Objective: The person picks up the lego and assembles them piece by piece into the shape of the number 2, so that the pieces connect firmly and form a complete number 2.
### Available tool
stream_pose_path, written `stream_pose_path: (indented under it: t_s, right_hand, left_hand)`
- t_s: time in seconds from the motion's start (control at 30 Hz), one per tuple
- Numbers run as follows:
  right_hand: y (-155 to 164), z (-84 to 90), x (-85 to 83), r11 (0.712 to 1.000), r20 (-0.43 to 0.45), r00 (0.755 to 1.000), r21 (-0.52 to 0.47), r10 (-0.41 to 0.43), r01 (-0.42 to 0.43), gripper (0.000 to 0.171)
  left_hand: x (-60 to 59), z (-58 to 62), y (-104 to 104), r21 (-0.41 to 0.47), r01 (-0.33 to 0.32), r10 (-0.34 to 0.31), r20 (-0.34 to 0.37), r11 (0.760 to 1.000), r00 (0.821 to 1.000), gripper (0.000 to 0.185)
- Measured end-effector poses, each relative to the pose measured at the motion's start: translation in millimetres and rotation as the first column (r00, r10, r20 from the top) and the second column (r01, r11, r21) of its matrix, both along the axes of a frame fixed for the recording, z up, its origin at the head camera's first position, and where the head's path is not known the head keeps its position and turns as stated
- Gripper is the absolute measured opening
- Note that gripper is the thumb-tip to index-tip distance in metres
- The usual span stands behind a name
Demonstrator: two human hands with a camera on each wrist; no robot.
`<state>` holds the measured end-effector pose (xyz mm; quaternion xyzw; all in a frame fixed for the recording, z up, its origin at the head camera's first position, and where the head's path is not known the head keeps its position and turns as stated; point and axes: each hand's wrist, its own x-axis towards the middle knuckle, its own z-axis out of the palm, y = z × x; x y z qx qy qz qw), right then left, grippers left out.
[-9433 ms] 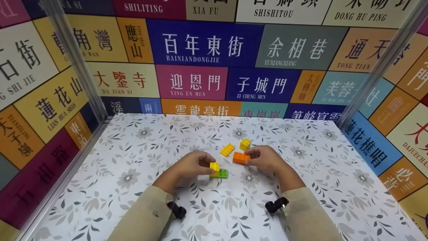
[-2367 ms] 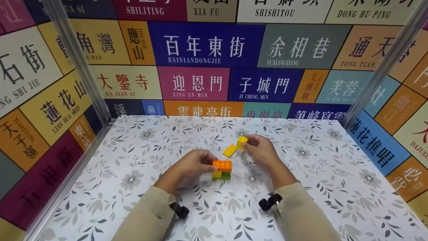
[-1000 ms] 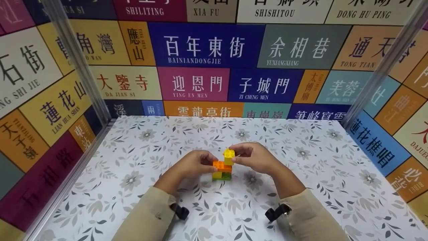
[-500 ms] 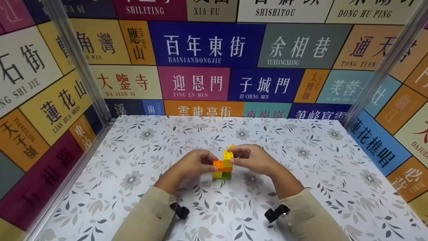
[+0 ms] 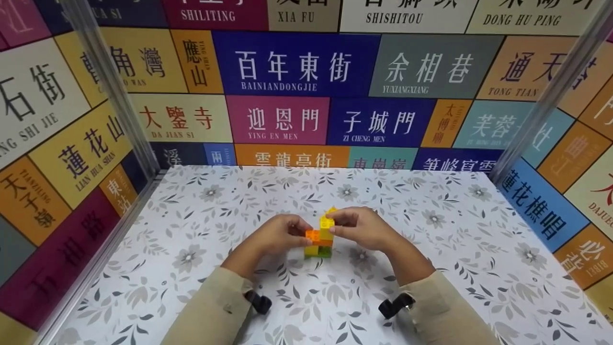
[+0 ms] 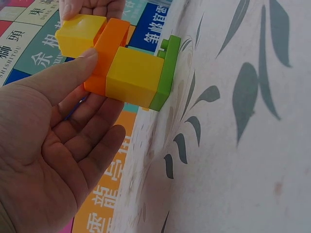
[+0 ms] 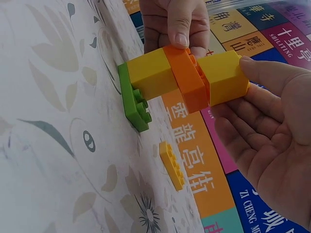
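A small stack of toy building bricks stands on the table: a thin green brick (image 5: 325,251) at the bottom, a yellow cube-shaped brick (image 6: 133,77) on its left end, and an orange brick (image 5: 312,236) bridging above. My left hand (image 5: 277,235) grips the orange brick between thumb and fingers. With thumb and fingertips my right hand (image 5: 366,228) pinches a second yellow brick (image 7: 221,77), which sits over the right end of the orange one. In the right wrist view, orange studs show in a narrow gap between those two. The green brick's right-hand studs are uncovered.
A thin yellow brick (image 7: 171,166) lies on the table behind the stack, mostly hidden by the right hand in the head view. The table (image 5: 201,306) has a leaf-and-flower cover. Panels with printed signs (image 5: 292,64) enclose its back and sides.
The orange brick was moved onto the stack first. Then my right hand picked up the second yellow brick, brought it left and lowered it onto the orange brick's right end. The last half second shows almost no movement.
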<state>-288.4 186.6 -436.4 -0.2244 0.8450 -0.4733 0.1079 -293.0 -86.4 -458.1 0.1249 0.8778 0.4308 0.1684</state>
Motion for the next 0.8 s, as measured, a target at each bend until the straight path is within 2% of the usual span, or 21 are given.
stream_pose_path:
  t_s: [0.27,0.5,0.8]
  right_hand:
    - [-0.6,0.2,0.2,0.999,-0.017,1.000,0.033,0.003,-0.002,0.042]
    - [0.2,0.6,0.6,0.999,-0.003,1.000,0.051,0.003,-0.002,0.044]
    - [0.7,0.5,0.3,0.998,0.018,1.000,0.066,-0.015,0.014,0.042]
  left_hand:
    - [-0.2,-0.6,0.7,0.005,-0.004,0.004,0.001,1.000,1.000,0.020]
    - [2.1,-1.4,0.6,0.048,-0.004,0.005,-0.011,0.999,1.000,0.019]
    - [1.2,-1.4,1.4,0.025,-0.013,0.013,0.005,1.000,1.000,0.019]
